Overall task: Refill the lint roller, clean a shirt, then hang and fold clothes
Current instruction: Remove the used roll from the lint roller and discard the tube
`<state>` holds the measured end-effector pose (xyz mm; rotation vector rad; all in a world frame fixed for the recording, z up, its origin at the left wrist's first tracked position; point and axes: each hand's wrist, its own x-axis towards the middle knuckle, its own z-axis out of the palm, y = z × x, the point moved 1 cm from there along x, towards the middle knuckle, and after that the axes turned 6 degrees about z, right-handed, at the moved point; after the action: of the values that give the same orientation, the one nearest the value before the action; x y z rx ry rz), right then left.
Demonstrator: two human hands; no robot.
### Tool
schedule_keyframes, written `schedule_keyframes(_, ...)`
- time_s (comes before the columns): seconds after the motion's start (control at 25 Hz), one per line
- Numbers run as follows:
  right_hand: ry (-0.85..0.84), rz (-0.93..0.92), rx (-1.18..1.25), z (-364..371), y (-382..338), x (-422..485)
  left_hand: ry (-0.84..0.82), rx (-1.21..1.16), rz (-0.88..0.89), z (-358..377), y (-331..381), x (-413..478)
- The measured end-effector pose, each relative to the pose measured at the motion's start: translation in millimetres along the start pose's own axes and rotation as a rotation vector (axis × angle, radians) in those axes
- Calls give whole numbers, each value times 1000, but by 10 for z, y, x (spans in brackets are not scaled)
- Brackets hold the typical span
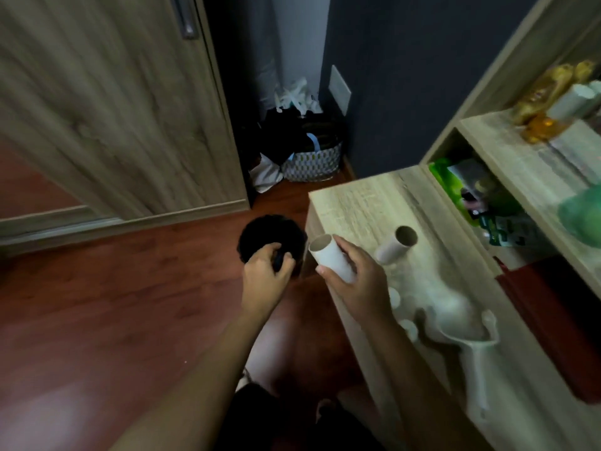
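Bedroom corner: reddish wood floor [113, 304], wardrobe door [113, 109] at L, dark wall at back, low wood counter [357, 203] at R.

- R hand [354, 275] grasps a white tube [328, 258] over the counter's L edge. Fingers wrap its lower half. Long axis runs up-left, open end pointing away from the palm.
- L hand [263, 268] is down past the counter edge, over a black round obj [270, 232] on the floor. Its fingers curl on a small dark part at the near rim. Looks like a bin or lid, can't tell which.
- Lint roller [474, 362], white and bare, lies on the counter to the R of the R hand and nearer the person. Handle points toward the person, head toward the tubes. Blurred.
- 2nd tube [395, 245] lies just beyond the R hand, open end up and away.

Key relation: the tube's open end faces away from the roller, so to fit it the R hand prob. has to swing back and turn it round. R hand is the nearer one; L is busy below.

In the way: 2nd tube and small white bits beside the R wrist. Laundry basket [312, 161] in the corner, well apart. Shelf cubby [471, 196] holds green packets.
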<state>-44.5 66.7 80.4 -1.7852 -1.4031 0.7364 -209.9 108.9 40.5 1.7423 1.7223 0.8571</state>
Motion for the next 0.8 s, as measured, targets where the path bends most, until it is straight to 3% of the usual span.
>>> schedule_keyframes(0.16, -133, 128, 52, 912, -51, 408, -109, 97, -39, -251, -796, 583)
schedule_keyframes(0.32, -279, 315, 54, 1802, 435, 709, -208, 174, -79, -49, -1621, 1076)
schedule_keyframes(0.52, -394, 557, 141, 2922, 1498, 1168, -285, 257, -111, 818, -2852, 1743)
schedule_keyframes(0.8, -308, 746, 162, 4084, 2906, 1932, -270, 250, -203, 2253, -4310, 2400)
